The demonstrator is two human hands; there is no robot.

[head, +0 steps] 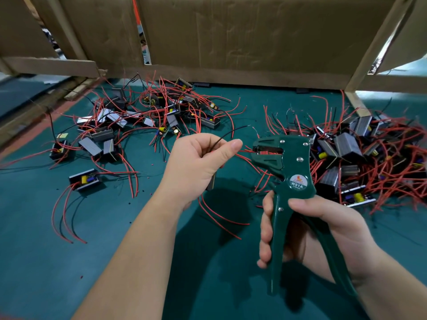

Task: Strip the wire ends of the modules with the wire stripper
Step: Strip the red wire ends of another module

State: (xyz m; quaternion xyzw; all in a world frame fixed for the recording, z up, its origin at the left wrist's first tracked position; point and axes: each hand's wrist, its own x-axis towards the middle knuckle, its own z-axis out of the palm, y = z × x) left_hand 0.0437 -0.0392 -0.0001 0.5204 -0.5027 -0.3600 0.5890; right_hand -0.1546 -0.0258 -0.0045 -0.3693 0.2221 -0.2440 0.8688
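Wire stripper (291, 158) labelled "W01A" is gripped by right hand (323, 232); left hand (198, 162) pinches red wire (246, 151).

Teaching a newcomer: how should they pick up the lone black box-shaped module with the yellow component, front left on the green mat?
Probably from above, pinching the black module across its long sides: red wires leave both short ends; it lies apart from others.

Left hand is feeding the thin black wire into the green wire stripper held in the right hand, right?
No. The head view shows a thin red wire entering the head of the green wire stripper; the thin black wire arcs up free above it. The left hand pinches both, and the right hand holds the stripper.
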